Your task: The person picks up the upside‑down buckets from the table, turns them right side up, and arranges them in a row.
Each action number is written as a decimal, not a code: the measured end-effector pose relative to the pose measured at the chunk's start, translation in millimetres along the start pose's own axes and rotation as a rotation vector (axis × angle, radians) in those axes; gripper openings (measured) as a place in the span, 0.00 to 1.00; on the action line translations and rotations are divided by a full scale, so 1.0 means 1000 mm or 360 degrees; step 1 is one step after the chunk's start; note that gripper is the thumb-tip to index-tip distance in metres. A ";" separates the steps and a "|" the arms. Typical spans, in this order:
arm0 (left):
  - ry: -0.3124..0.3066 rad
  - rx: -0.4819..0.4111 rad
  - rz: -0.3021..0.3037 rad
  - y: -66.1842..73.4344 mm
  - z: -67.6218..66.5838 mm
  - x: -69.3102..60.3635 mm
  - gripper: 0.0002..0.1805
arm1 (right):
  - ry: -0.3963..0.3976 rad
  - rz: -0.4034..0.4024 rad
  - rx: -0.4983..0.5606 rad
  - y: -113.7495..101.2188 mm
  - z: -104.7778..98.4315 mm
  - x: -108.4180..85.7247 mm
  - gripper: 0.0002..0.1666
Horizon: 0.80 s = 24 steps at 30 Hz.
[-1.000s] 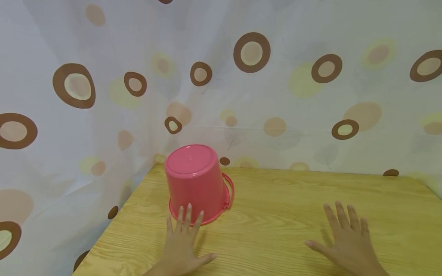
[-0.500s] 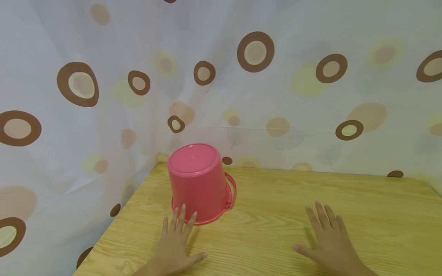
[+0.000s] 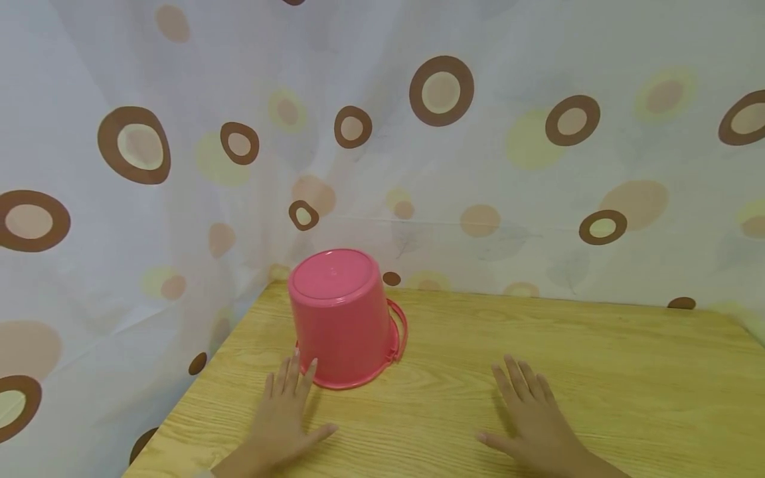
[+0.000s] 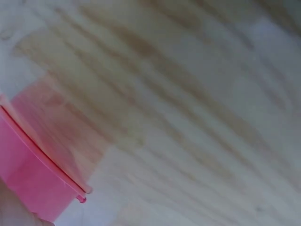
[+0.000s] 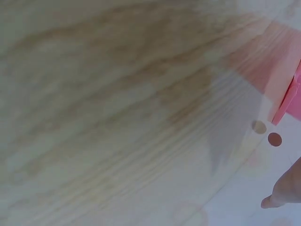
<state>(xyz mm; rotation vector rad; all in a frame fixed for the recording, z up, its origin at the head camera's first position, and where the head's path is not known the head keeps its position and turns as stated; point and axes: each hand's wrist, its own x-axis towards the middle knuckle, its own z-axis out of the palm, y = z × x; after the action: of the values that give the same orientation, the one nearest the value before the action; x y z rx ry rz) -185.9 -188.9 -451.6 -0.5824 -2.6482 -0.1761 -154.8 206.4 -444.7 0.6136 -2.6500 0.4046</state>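
Observation:
A pink plastic bucket (image 3: 340, 325) stands upside down on the wooden table, its base facing up and its handle (image 3: 404, 332) out to the right. My left hand (image 3: 276, 425) is spread just in front of the bucket's near left side. Its fingertips overlap the rim in the head view; whether they touch I cannot tell. Farther right, my right hand (image 3: 534, 425) is spread low over the table, holding nothing. The left wrist view catches part of the bucket (image 4: 33, 174), and the right wrist view shows its rim (image 5: 288, 96) beyond a fingertip (image 5: 284, 188).
The wood-grain table (image 3: 645, 372) extends to the right of the bucket. A pale curtain (image 3: 490, 166) with brown and beige circles hangs behind the table and along its left side. The table's left edge runs close to the bucket.
My right hand has moved left, toward the middle of the table. My left hand has shifted slightly left along the bucket's front. The bucket stays in place; the head view has turned slightly.

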 end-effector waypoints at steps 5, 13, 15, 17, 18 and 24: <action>-0.0064 -0.0003 -0.0043 -0.011 0.002 0.002 0.56 | -0.0043 0.0002 0.0006 -0.010 0.001 0.010 0.60; -0.0209 -0.0034 -0.0158 -0.024 0.004 0.006 0.56 | -0.0143 0.0011 0.0112 -0.023 0.005 0.024 0.56; -0.0224 -0.0038 -0.0171 -0.026 0.005 0.007 0.56 | -0.0158 0.0013 0.0120 -0.026 0.006 0.027 0.55; -0.0230 -0.0020 -0.0170 -0.029 0.006 0.008 0.56 | -0.0179 0.0018 0.0134 -0.030 0.006 0.030 0.55; -0.0233 -0.0015 -0.0169 -0.031 0.007 0.008 0.56 | -0.0188 0.0012 0.0134 -0.031 0.007 0.032 0.55; -0.0278 -0.0038 -0.0156 -0.039 0.004 0.011 0.55 | -0.0302 -0.0019 0.0211 -0.040 0.009 0.043 0.53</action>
<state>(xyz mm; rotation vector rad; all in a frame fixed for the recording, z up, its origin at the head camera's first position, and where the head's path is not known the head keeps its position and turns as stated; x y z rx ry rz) -212.9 -219.0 -451.8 -0.4959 -2.8501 -0.1936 -174.2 153.8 -426.6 0.7416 -2.8140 0.5470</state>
